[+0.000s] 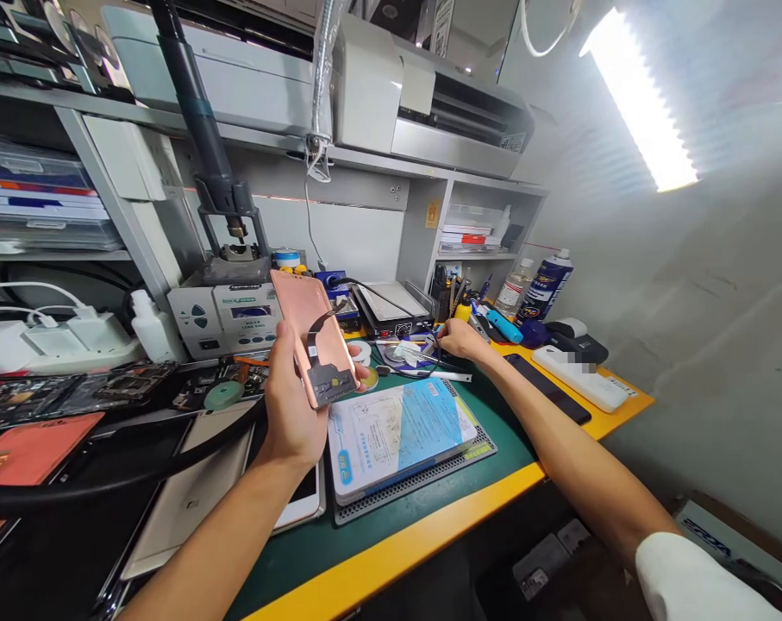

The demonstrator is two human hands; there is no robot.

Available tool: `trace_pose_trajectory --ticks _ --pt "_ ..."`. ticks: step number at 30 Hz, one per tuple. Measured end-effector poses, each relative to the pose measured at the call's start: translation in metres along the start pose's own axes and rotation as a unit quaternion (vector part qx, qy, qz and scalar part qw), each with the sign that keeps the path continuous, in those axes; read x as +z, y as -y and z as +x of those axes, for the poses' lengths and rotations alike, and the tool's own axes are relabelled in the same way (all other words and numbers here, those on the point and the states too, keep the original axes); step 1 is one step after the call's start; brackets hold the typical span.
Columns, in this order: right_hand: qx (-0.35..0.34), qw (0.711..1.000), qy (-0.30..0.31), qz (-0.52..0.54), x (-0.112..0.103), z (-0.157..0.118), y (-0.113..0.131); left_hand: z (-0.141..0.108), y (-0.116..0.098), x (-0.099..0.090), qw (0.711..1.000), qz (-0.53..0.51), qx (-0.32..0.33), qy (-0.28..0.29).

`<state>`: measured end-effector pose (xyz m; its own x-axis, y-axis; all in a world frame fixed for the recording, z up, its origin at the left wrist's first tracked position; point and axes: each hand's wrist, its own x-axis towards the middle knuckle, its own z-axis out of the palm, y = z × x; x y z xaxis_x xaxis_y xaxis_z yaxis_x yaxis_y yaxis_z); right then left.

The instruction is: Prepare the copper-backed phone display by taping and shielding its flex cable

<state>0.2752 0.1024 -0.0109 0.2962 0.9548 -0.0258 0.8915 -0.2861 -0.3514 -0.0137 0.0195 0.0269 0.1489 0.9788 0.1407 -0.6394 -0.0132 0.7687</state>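
My left hand [297,401] is closed around the edges of a phone screen [293,302], held tilted above the bench. Its copper-pink back faces me, with a dark ribbon cable and a black section at the lower end. Farther right, my right hand [461,339] reaches to the back of the bench, fingers curled together among small tools. Whatever lies in those fingers is hidden. Near them are a purple round tray [407,352] with small items, a white strip [452,376] and a yellow bottle [463,309]. A blue-and-white box [400,435] lies between my forearms.
A heat-gun station [228,315] stands back left, its black hose [125,492] crossing the left side. Phones and parts [190,483] crowd that side. At right are a spray can [546,285], a clear bottle [513,289], a dark phone [546,388] and a white device [584,377].
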Motion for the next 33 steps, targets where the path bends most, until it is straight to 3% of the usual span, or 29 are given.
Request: trace_pose_trajectory --ticks 6,10,12,15,19,22,25,29,33 --pt "-0.015 0.996 -0.076 0.037 -0.003 -0.003 -0.003 0.002 -0.001 0.000 1.000 -0.007 -0.002 0.004" --pt "-0.042 0.978 -0.186 0.078 -0.014 -0.011 -0.006 0.004 0.001 -0.002 1.000 -0.030 -0.007 0.002" --pt "-0.065 0.955 -0.268 0.107 -0.019 -0.018 -0.004 0.003 0.002 -0.003 0.999 -0.045 -0.019 -0.001" --pt "-0.118 0.898 -0.390 0.163 -0.022 -0.035 0.007 0.001 0.002 -0.004 0.996 -0.072 -0.047 0.008" --pt "-0.249 0.814 -0.474 0.223 -0.012 -0.075 0.036 -0.001 0.001 -0.003 0.996 -0.068 -0.050 0.016" --pt "-0.359 0.768 -0.480 0.224 -0.008 -0.116 0.061 -0.001 0.000 -0.003 0.996 -0.073 -0.041 0.025" --pt "-0.541 0.713 -0.427 0.130 -0.010 -0.154 0.082 -0.002 0.000 -0.004 0.994 -0.095 -0.035 0.051" --pt "-0.619 0.717 -0.304 0.097 -0.004 -0.180 0.101 -0.006 0.000 -0.005 0.987 -0.131 -0.059 0.078" --pt "-0.610 0.726 -0.295 0.117 0.015 -0.183 0.107 -0.007 -0.001 -0.003 0.984 -0.141 -0.087 0.069"
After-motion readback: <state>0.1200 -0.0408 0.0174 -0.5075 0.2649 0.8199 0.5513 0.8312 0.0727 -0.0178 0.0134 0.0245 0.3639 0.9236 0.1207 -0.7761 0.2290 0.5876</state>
